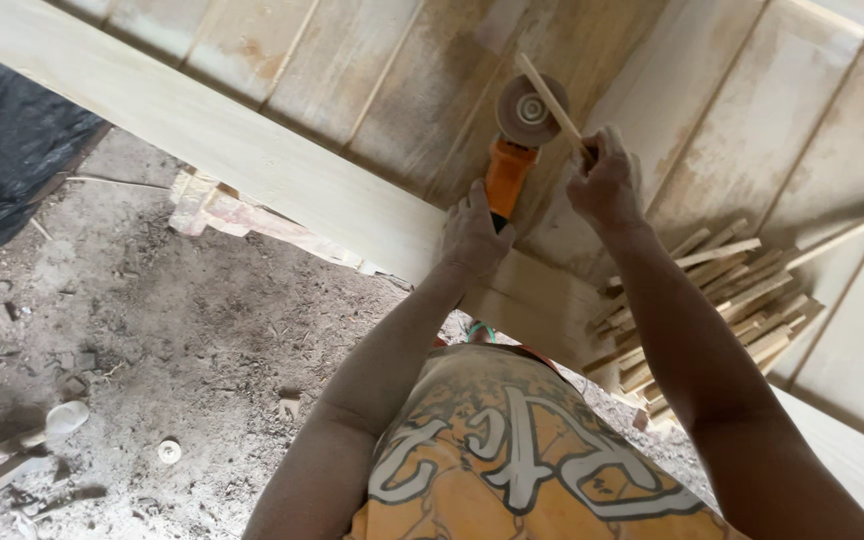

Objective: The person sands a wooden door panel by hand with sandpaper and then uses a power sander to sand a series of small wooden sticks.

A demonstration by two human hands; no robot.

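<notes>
Wooden stick (550, 98), thin and pale, is held slanted against the sanding disc (524, 110) of an orange angle grinder (508, 170) that lies on the plank counter (282, 160). Right hand (604, 182) is closed on the stick's lower end, pinching it between fingertips and thumb. Left hand (472, 235) is wrapped around the grinder's orange body, holding it steady with the disc facing up. Judged step: shaping or smoothing one face of the stick on the disc. The next move appears to call for light, even pressure, keeping the fingers well off the disc and the grinder firmly pinned. Just right of the person, a pile of similar sticks (722, 300) rests on the counter. Below lies a dusty floor (172, 330) with scraps, and dark sheeting (2, 160) at left.
</notes>
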